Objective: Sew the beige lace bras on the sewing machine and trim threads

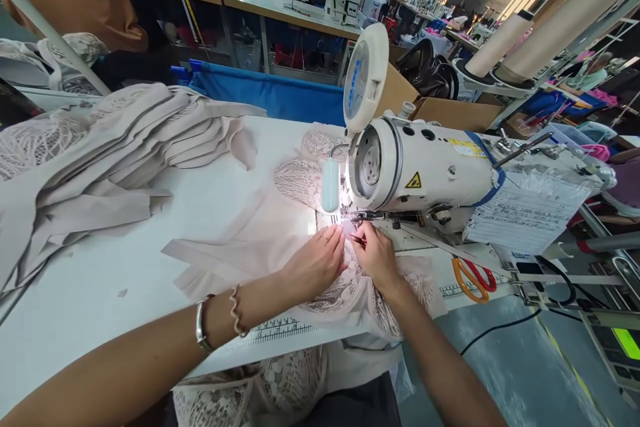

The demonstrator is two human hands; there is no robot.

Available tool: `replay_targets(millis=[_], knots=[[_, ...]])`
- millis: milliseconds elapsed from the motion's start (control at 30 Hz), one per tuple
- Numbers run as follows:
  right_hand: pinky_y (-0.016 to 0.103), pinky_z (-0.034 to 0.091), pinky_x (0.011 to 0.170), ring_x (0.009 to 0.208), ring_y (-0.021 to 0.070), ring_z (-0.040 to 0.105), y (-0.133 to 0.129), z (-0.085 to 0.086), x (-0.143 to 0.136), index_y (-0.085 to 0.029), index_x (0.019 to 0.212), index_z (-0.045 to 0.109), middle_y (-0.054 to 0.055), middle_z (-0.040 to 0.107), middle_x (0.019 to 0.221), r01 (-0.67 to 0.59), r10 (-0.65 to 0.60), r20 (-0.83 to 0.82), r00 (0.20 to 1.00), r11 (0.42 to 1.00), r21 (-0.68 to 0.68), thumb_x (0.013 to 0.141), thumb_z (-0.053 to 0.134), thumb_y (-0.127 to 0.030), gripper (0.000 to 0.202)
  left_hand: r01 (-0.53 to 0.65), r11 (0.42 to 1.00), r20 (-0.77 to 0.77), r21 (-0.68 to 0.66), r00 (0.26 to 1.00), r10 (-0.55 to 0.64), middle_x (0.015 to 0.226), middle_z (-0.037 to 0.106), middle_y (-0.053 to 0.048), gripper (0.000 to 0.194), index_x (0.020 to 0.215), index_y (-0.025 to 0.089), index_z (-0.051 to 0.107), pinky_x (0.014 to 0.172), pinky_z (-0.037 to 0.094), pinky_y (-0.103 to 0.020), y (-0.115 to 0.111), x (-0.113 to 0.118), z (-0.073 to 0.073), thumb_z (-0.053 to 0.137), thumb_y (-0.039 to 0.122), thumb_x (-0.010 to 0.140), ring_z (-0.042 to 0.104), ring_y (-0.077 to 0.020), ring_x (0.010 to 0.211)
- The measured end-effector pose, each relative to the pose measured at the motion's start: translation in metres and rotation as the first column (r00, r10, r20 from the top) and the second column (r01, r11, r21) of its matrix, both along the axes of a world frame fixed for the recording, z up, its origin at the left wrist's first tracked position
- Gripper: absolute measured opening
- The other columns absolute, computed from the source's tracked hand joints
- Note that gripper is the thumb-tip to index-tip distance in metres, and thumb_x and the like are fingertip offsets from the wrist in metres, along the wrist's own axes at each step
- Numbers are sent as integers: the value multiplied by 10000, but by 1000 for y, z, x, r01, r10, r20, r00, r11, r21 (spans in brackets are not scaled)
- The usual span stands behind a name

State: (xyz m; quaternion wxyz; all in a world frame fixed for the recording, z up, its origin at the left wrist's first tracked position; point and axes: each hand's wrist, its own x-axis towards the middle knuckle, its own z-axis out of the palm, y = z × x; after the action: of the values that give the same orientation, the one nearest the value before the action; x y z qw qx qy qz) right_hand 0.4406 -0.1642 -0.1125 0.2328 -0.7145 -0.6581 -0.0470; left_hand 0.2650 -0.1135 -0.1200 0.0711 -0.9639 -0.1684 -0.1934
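Note:
A white sewing machine (pixel 425 167) stands on the white table (pixel 125 280), its lamp lighting the needle area. A beige lace-and-fabric piece (pixel 280 227) lies under the needle and hangs over the table's front edge. My left hand (pixel 317 263) presses flat on this fabric just left of the needle, with bracelets on the wrist. My right hand (pixel 375 253) pinches the fabric's edge right in front of the presser foot; a thin dark tool shows at its fingertips.
A pile of beige fabric pieces (pixel 100 160) covers the table's left. Orange-handled scissors (pixel 473 277) lie right of my hands. A paper sheet (pixel 525 213) hangs on the machine. A blue bin (pixel 270 90) and cardboard boxes (pixel 450 110) stand behind; other workstations farther back.

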Motion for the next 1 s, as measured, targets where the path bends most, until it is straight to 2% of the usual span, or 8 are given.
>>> replay_targets(millis=[100,267,367,467,767,1000], knots=[[253,339,538,509,164,592,-2,-4,-1,-201,854,580,-15,640,587,-23,24,70,997,1000,-6,923,504,-164,109,21,999,23,-49,1000,-19,1308,649,-261,498,1287,-42,585,1060,462,-450,4,1,0,410,357,1045,628,-339,1211],[262,380,535,504,172,613,-2,-5,-5,-161,925,646,8,647,569,-95,77,227,971,993,71,985,433,-135,223,54,994,-3,-93,998,-55,1307,637,-281,527,1279,-51,576,979,493,-456,8,1,9,444,396,1034,600,-361,1223],[250,445,590,609,169,667,-2,-3,-6,-122,1080,677,48,716,697,-172,139,277,951,980,100,1021,402,-130,282,36,987,-20,-160,999,-39,1331,624,-258,498,1271,-17,589,899,500,-445,9,-1,15,520,395,1000,613,-353,1151],[241,489,637,681,163,687,-3,-3,-4,-101,1219,664,76,755,832,-196,160,299,941,976,96,1025,386,-112,339,13,979,-40,-202,999,-22,1407,576,-234,496,1274,15,598,885,475,-444,9,-2,17,562,412,979,603,-343,1104],[236,513,686,753,182,699,-4,-3,-5,-131,1254,705,82,738,817,-120,137,212,968,989,-89,978,444,-111,380,11,965,-43,-261,999,-23,1419,563,-214,539,1327,37,552,935,419,-446,14,-4,17,545,449,980,557,-336,1136],[249,518,689,783,194,705,-3,2,-6,-141,1314,680,92,763,904,-83,118,187,975,979,-189,904,438,-55,484,-23,973,-27,-231,999,17,1416,564,-223,602,1386,27,503,1002,383,-465,15,-6,16,517,480,990,545,-350,1198]])
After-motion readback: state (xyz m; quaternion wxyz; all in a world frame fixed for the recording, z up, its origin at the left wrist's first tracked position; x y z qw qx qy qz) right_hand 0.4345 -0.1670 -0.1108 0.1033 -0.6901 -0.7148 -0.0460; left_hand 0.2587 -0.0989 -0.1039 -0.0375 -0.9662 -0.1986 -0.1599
